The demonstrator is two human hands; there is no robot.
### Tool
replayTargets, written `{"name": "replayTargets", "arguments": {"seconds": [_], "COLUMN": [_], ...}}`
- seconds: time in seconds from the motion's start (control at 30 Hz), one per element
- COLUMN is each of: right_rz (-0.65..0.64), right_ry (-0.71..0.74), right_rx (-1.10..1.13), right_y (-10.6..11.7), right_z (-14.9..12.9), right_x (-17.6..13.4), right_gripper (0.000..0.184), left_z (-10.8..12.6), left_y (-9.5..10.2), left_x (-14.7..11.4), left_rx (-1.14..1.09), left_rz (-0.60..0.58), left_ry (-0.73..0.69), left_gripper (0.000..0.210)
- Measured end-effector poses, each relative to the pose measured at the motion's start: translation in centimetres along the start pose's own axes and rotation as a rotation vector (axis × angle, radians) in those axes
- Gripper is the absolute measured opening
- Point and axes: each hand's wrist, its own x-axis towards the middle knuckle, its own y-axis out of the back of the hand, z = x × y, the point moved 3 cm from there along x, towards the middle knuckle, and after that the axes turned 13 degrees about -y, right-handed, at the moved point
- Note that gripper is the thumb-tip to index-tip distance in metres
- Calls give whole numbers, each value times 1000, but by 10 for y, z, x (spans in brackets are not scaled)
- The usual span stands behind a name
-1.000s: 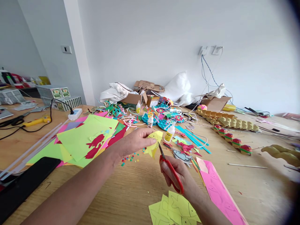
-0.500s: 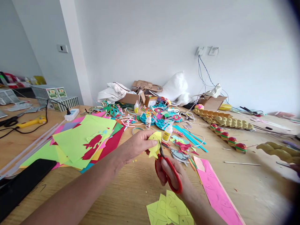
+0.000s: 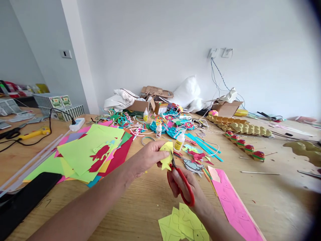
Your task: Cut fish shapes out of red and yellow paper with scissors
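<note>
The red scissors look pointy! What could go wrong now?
The red scissors have their blades close to the left hand, so a slip might nick a finger. A wobbly snip could cut into the yellow paper fish. The white bottle stands just beyond, so a bump might tip it.

Hidden fingertips, cropped paper and lettering too small to read.
Most fingers of the left hand (image 3: 151,155) are out of sight behind the yellow paper fish (image 3: 165,162), and the right hand (image 3: 184,184) covers part of the red handles of the scissors (image 3: 191,197); whether the blade tips touch the fish cannot be told. The bottom edge crops the pencil-marked yellow sheets (image 3: 170,225) and the pink paper strip (image 3: 233,197); the left edge cuts off a black slab (image 3: 30,201). The label on the nearer glue bottle (image 3: 178,144) is illegible, and the rightmost egg-carton piece (image 3: 303,147) blurs.
</note>
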Motion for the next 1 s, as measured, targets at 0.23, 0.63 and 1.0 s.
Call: {"name": "replayTargets", "arguments": {"seconds": [0.23,0.63,1.0], "right_rz": [35,42,26], "right_ry": [-22,-52,-55], "right_rx": [0,-23,-44], "right_y": [0,1,2], "right_z": [3,2,-2], "right_x": [1,2,1], "right_gripper": [48,46,44], "left_z": [-5,-5,-2], "left_y": [-1,1,0], "left_x": [0,1,0], "left_rx": [-40,-7,20], "left_rz": [5,1,-11], "left_ry": [18,-17,-12], "left_gripper": [21,21,18]}}
